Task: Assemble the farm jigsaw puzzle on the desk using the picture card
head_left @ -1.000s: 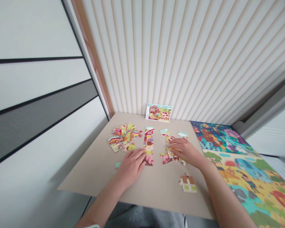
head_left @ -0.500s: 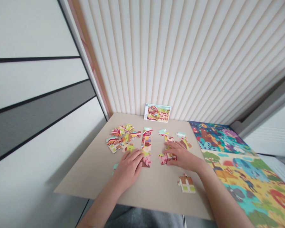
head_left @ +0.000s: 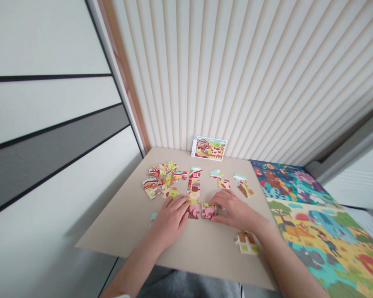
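My right hand [head_left: 233,211] grips a pink puzzle piece [head_left: 209,211] between thumb and fingers, just right of a vertical column of joined puzzle pieces [head_left: 193,192]. My left hand [head_left: 170,220] lies flat on the beige board [head_left: 199,254], fingertips against the column's lower end. Left of the column is a loose heap of red and green pieces [head_left: 161,180]. A small teal piece [head_left: 153,216] peeks out beside my left hand. Several more pieces [head_left: 233,182] lie at the upper right, and a joined brown and green group [head_left: 245,243] sits below my right hand.
A farm picture card [head_left: 209,148] leans against a pleated white blind at the board's far edge. A large, brightly coloured illustrated mat [head_left: 311,215] lies to the right. White panels with black lines stand on the left, and grey trousers show below.
My right hand has slid left, carrying the pink piece up to the column. The pieces at the upper right are now uncovered. My left hand has hardly moved.
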### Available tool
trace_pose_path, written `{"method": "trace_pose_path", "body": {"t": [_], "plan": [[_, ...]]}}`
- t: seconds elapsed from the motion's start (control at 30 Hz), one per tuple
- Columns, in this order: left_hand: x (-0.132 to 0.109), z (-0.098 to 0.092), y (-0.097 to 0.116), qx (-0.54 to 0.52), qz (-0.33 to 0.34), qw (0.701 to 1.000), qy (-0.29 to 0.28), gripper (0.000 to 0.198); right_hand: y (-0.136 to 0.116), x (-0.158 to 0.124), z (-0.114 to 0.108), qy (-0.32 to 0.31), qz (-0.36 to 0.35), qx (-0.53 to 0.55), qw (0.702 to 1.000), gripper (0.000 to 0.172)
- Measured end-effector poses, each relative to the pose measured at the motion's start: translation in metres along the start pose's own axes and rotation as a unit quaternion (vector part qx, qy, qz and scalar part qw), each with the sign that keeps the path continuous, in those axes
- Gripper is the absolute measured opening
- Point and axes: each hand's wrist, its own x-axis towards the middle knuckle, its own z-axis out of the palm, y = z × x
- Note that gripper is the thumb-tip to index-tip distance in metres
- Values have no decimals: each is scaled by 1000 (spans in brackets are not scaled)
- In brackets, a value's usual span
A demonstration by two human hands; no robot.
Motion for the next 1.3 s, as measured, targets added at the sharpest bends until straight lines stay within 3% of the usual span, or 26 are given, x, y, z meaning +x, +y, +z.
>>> {"method": "trace_pose_path", "body": {"t": [0.17, 0.33, 0.5, 0.7, 0.8, 0.9, 1.0, 1.1, 1.3], "plan": [[1, -6, 4, -10, 8, 1000, 6, 38, -5, 4, 13, -10, -3, -32, 999, 38], [2, -16, 16, -58, 83, 995, -21, 42, -6, 5, 18, -4, 10, -49, 999, 35], [1, -14, 18, -73, 96, 992, -23, 38, -4, 4, 18, -1, 12, -48, 999, 43], [1, -12, 17, -71, 99, 992, -15, 39, -3, 3, 20, 11, -12, -20, 1000, 25], [2, -14, 18, -70, 99, 992, -17, 37, 3, 3, 15, 31, -20, -18, 999, 25], [2, -16, 19, -65, 98, 993, -9, 41, 18, 0, 2, 87, 19, -27, 996, 30], [0, -14, 17, -46, 89, 995, 2, 44, 32, -9, -16, 131, 81, -55, 987, 30], [-3, -7, 12, -10, 87, 996, -5, 45, 30, -25, -25, 110, 90, -60, 988, 29], [-5, 2, 5, 28, 87, 995, -38, 47, 10, -61, 3, 61, 92, -70, 991, 29]]}}
